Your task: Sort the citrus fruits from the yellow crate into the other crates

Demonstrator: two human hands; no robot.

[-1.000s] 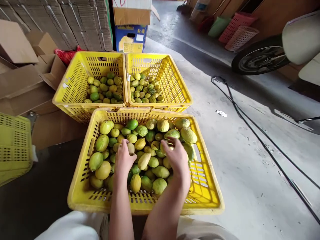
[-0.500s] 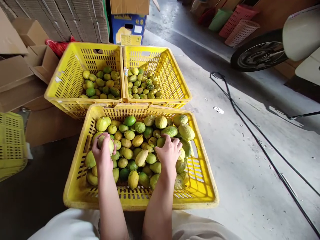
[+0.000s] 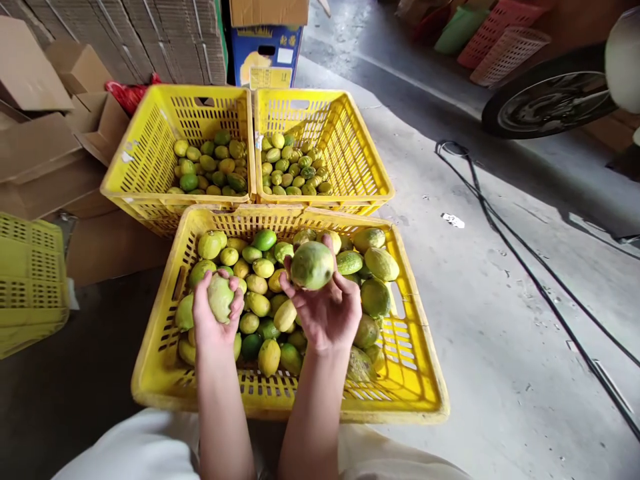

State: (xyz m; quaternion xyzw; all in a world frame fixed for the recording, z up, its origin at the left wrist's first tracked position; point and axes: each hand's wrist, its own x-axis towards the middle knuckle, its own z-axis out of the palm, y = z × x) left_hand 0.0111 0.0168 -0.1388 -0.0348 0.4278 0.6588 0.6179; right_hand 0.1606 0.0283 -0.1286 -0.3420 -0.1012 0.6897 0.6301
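Grip on both sides is occupied. The person's left hand [image 3: 214, 327] is curled around a pale green fruit [image 3: 220, 298], thumb on one side and fingers on the other. Their right hand [image 3: 327, 317], palm turned up, holds a dark-spotted fruit [image 3: 312, 265], green and yellow, cupped in its fingers, with its dark mark facing the viewer. Both fruits are raised above the near crate [image 3: 390, 410], a yellow slatted plastic one standing directly in front of the person; neither is set down.

Below the hands, loose fruit [image 3: 270, 357], green to yellow and of mixed sizes, covers most of the near crate's bottom, with larger pieces gathered along its left and right sides and smaller ones in the middle. A good deal is plainly left there.

Just beyond, side by side, stand the back-left crate [image 3: 143, 150] and the back-right crate [image 3: 353, 153], also yellow. Each holds some fruit low down, well below the rim, and the fruit on the right looks smaller. Judging by these levels, handling seems partway along, with many pieces not yet picked up.
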